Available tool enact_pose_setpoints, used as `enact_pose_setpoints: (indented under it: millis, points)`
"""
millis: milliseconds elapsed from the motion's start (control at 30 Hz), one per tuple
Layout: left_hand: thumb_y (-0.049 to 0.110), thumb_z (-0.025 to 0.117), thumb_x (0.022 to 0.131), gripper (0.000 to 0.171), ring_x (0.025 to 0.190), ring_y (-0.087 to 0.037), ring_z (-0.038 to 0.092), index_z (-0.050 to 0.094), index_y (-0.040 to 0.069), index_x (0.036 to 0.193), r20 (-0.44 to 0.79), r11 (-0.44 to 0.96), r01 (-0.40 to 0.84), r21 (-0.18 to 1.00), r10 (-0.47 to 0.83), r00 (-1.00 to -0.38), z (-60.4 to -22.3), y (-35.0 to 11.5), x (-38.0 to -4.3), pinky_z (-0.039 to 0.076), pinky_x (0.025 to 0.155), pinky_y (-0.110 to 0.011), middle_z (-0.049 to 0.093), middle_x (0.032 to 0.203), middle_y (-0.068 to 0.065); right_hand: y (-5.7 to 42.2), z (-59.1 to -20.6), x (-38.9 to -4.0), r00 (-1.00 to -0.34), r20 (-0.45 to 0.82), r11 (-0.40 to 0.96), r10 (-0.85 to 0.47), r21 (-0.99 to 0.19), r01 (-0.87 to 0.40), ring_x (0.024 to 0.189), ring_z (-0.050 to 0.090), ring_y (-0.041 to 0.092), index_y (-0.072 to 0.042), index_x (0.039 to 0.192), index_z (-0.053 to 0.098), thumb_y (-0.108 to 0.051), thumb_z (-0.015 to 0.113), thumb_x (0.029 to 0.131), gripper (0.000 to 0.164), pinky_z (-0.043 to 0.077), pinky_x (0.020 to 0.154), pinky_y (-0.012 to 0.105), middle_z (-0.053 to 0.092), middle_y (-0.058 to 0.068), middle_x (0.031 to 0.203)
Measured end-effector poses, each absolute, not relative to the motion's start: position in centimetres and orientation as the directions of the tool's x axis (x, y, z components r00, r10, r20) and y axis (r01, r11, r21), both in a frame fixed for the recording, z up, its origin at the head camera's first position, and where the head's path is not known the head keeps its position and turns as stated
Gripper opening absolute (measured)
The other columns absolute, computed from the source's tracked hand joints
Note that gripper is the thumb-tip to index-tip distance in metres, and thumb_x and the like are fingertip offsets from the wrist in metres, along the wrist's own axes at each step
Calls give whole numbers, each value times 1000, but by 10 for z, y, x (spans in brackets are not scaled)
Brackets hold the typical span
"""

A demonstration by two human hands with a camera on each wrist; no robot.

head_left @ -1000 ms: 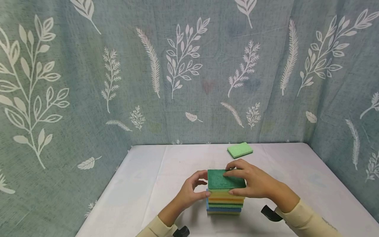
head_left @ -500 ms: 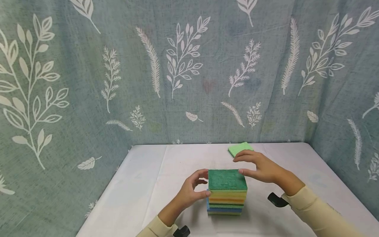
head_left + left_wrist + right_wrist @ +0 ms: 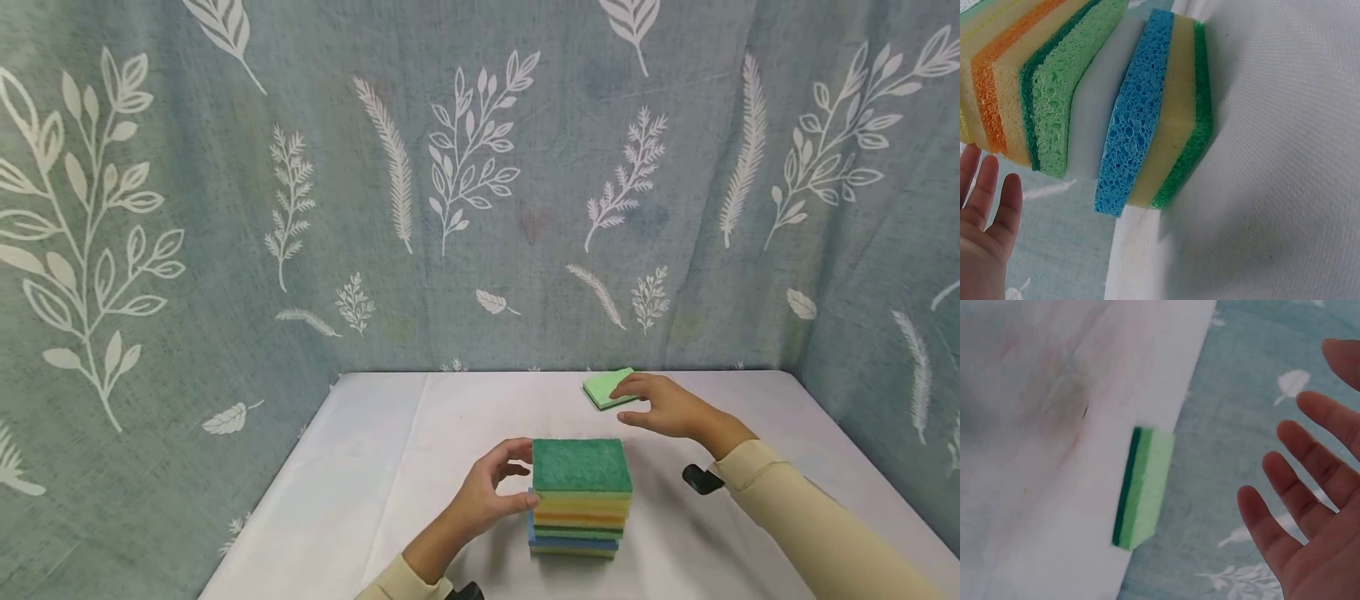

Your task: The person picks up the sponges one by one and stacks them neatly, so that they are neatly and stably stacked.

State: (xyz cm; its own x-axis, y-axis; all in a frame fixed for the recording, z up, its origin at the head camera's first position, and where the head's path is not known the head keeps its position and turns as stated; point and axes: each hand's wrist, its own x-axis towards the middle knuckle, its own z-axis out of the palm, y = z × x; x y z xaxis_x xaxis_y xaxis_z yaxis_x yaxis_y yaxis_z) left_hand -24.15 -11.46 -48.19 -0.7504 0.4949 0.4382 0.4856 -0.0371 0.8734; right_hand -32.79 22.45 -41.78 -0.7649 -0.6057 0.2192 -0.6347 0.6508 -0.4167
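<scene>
A stack of sponges [image 3: 582, 500] stands on the white table, its layers green, yellow, orange and blue, topped by a dark green scouring face. The lower blue sponge [image 3: 1138, 106] sticks out a little to the left. My left hand [image 3: 487, 487] is at the stack's left side, thumb at the front corner and fingertips at the upper left edge, fingers loosely bent. At the table's far edge lies a light green sponge [image 3: 1150, 487] with a dark green underside. Above and to the right of it reaches my right hand [image 3: 663, 406], fingers spread, holding nothing, fingertips overlapping the sponge in the head view.
The white-covered table [image 3: 420, 467] runs back to a blue-grey curtain [image 3: 465, 317] with white leaf prints. More of this cloth hangs along the left and right sides. Each sleeve has a black wrist mount [image 3: 702, 479] beside it.
My right hand has left the top of the stack and moved back and right to the light green sponge. My left hand has stayed at the stack's left side. The head view has shifted slightly.
</scene>
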Motion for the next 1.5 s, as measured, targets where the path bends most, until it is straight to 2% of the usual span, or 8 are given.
enact_pose_setpoints:
  millis: [200, 533, 767, 967, 1133, 1267, 1400, 1500]
  points:
    - [23, 77, 83, 60, 115, -24, 53, 50, 13, 136, 445, -39, 493, 869, 496, -745, -485, -114, -241, 43, 95, -58, 58, 121, -8, 225, -428, -351, -801, 148, 709, -581, -392, -587, 115, 55, 32, -12, 121, 67, -32, 68, 91, 36, 46, 91, 53, 59, 7, 124]
    - [21, 77, 83, 61, 115, -23, 53, 50, 13, 137, 437, -33, 488, 872, 500, -748, -483, -116, -242, 44, 96, -54, 57, 120, -9, 225, -451, -389, -866, 41, 792, -499, -384, -475, 120, 50, 40, -2, 123, 65, -20, 71, 87, 42, 42, 95, 56, 57, 17, 127]
    - [24, 77, 84, 60, 113, -23, 54, 51, 14, 137, 479, -41, 527, 849, 484, -733, -485, -118, -242, 46, 92, -54, 59, 119, -7, 221, -465, -411, -912, 2, 861, -410, -329, -388, 127, 41, 44, -4, 126, 63, -14, 72, 82, 47, 42, 96, 57, 50, 21, 134]
    - [25, 77, 84, 60, 113, -23, 54, 51, 12, 137, 484, -49, 530, 847, 485, -728, -485, -119, -242, 47, 92, -52, 59, 119, -7, 219, -476, -423, -911, 3, 884, -413, -239, -402, 126, 41, 45, -1, 125, 63, -8, 73, 79, 48, 42, 97, 55, 49, 23, 133]
    - [24, 77, 84, 59, 113, -22, 54, 51, 13, 136, 469, -38, 518, 854, 487, -737, -486, -121, -241, 48, 93, -45, 59, 119, -7, 213, -481, -429, -903, 1, 890, -430, -167, -424, 128, 39, 46, -6, 113, 67, -4, 71, 80, 33, 39, 98, 58, 47, 25, 136]
    - [21, 77, 84, 59, 113, -23, 53, 51, 11, 136, 466, -37, 517, 855, 494, -734, -485, -122, -239, 48, 94, -45, 58, 119, -8, 208, -483, -433, -900, -9, 893, -436, -127, -432, 131, 36, 47, -10, 104, 66, -1, 67, 81, 25, 38, 96, 61, 42, 25, 143]
    - [19, 77, 83, 60, 114, -23, 53, 50, 11, 136, 467, -38, 521, 853, 501, -729, -484, -121, -239, 48, 94, -46, 57, 119, -9, 207, -484, -434, -893, -7, 890, -450, -80, -448, 130, 37, 46, -8, 107, 63, -2, 68, 82, 26, 41, 95, 59, 42, 23, 143]
    - [19, 77, 83, 60, 114, -23, 53, 50, 11, 136, 477, -35, 533, 846, 498, -724, -483, -119, -240, 48, 94, -46, 57, 119, -8, 208, -483, -433, -888, 18, 886, -459, -66, -459, 123, 45, 44, -7, 110, 61, -1, 67, 84, 28, 44, 91, 57, 50, 22, 135]
